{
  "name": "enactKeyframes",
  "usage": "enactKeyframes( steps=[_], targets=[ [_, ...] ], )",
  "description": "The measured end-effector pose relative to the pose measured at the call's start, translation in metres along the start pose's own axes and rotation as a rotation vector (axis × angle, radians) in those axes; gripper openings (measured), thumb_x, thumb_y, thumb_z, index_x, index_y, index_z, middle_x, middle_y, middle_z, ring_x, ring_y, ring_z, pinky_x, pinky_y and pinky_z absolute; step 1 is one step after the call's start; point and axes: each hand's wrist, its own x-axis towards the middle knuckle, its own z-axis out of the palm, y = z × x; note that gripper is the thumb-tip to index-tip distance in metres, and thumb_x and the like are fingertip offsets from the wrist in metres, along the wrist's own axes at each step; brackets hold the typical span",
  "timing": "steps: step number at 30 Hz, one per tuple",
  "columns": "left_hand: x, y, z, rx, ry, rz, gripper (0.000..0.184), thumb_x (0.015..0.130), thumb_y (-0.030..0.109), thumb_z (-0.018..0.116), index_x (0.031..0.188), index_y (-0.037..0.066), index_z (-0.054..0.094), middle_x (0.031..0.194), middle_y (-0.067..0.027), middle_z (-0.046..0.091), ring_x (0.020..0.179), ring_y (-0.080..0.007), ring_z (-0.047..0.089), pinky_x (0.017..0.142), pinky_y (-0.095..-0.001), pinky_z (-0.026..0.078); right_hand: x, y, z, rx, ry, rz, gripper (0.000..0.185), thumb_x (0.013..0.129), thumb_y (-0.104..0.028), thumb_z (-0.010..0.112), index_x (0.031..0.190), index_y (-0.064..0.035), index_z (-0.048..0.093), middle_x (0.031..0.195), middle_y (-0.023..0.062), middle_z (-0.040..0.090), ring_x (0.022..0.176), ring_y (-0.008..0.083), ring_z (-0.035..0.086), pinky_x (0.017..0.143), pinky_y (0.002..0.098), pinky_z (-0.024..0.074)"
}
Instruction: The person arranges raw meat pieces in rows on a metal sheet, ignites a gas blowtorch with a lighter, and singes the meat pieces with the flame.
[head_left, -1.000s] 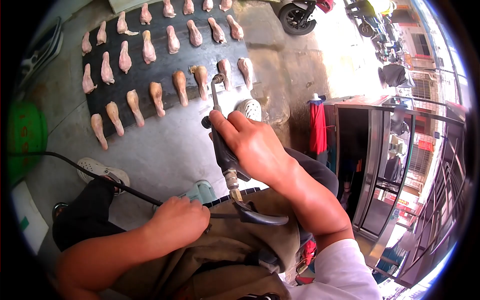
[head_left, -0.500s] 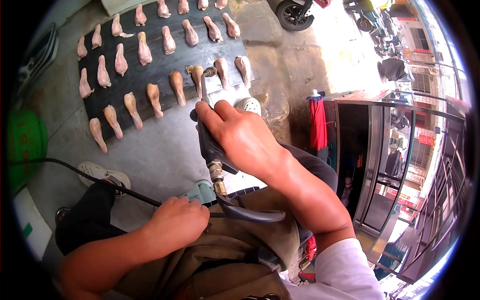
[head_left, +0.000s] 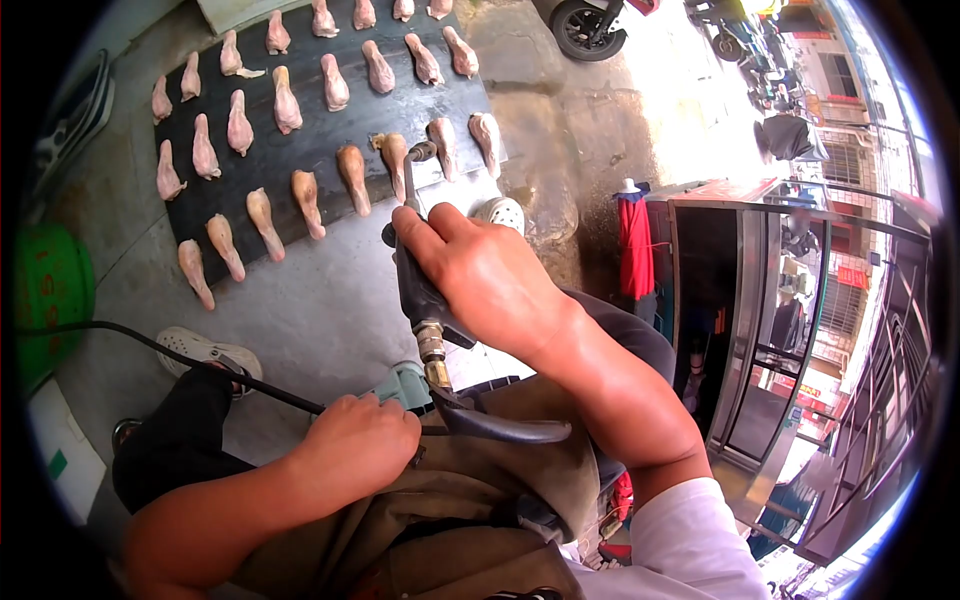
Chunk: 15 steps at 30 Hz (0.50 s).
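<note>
My right hand (head_left: 480, 268) is wrapped round the black handle of a blowtorch (head_left: 418, 290) with a brass and steel hose fitting. Its slim tube points away from me, and the nozzle (head_left: 423, 151) sits beside a browned chicken drumstick (head_left: 396, 155) in the nearest row. No flame can be made out. My left hand (head_left: 362, 440) is closed on the black hose (head_left: 250, 380), which loops up to the torch. Several drumsticks lie in rows on a dark board (head_left: 318, 138). Those in the near row look yellower or browner; the farther ones are pale pink.
A green gas cylinder (head_left: 55, 295) stands at the left, the hose running from its side. My feet in light clogs (head_left: 205, 350) are near the board. A motorcycle wheel (head_left: 588, 30) is at the top, and a metal-framed glass cabinet (head_left: 755, 330) stands right.
The torch nozzle has shifted very slightly nearer and to the right relative to the drumsticks. Both hands keep their grip, and the drumsticks lie as before.
</note>
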Motion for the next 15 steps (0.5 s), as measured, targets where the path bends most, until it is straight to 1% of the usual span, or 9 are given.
enactKeyframes(
  steps=[5,8,11,12,13,15],
  targets=[
    [0.001,-0.001,-0.005,-0.004,-0.027,-0.006,0.007,0.078,0.012,0.060,0.075,0.006,0.063,0.073,-0.0095,0.065,0.070,-0.0262,0.067,0.058,-0.0389,0.053,0.003,0.000,0.000,0.001,-0.010,0.018,0.042,0.086,-0.008,0.054,0.128,0.0002,0.054,0.091,0.0148,0.058,0.072,0.0348,0.065,0.064,0.0434,0.0533],
    [-0.002,-0.003,-0.018,-0.009,-0.088,-0.016,0.007,0.079,0.011,0.059,0.077,0.006,0.063,0.075,-0.0100,0.066,0.071,-0.0266,0.068,0.059,-0.0396,0.053,0.008,0.003,-0.003,0.017,-0.022,0.036,0.042,0.086,-0.008,0.054,0.128,-0.0009,0.054,0.092,0.0156,0.058,0.074,0.0365,0.065,0.066,0.0442,0.0532],
    [-0.004,-0.004,-0.023,-0.042,-0.017,-0.026,0.006,0.080,0.010,0.060,0.078,0.005,0.063,0.077,-0.0108,0.066,0.072,-0.0275,0.068,0.060,-0.0403,0.053,0.024,0.015,-0.011,0.042,-0.021,0.053,0.045,0.086,-0.009,0.056,0.130,-0.0024,0.053,0.095,0.0176,0.059,0.079,0.0399,0.064,0.070,0.0462,0.0523],
    [-0.003,-0.005,-0.024,-0.068,0.013,-0.019,0.005,0.079,0.010,0.060,0.078,0.005,0.062,0.076,-0.0107,0.065,0.072,-0.0277,0.067,0.060,-0.0404,0.053,0.033,0.018,-0.022,0.058,-0.021,0.065,0.039,0.089,-0.013,0.057,0.126,-0.0026,0.056,0.096,0.0192,0.061,0.083,0.0412,0.064,0.073,0.0458,0.0518],
    [-0.003,-0.006,-0.025,-0.096,0.042,-0.015,0.004,0.079,0.009,0.060,0.078,0.005,0.061,0.076,-0.0105,0.065,0.072,-0.0278,0.067,0.060,-0.0405,0.053,0.043,0.026,-0.023,0.048,0.034,0.104,0.032,0.091,-0.018,0.062,0.120,-0.0026,0.062,0.093,0.0199,0.063,0.083,0.0402,0.065,0.072,0.0431,0.0530],
    [-0.001,-0.006,-0.028,-0.151,0.127,-0.010,0.004,0.079,0.009,0.060,0.078,0.006,0.060,0.075,-0.0102,0.063,0.071,-0.0279,0.066,0.059,-0.0405,0.053,0.061,0.046,-0.031,0.042,0.169,-0.004,0.032,0.093,-0.025,0.067,0.115,-0.0023,0.066,0.091,0.0192,0.069,0.083,0.0348,0.070,0.071,0.0390,0.0552]
  ],
)
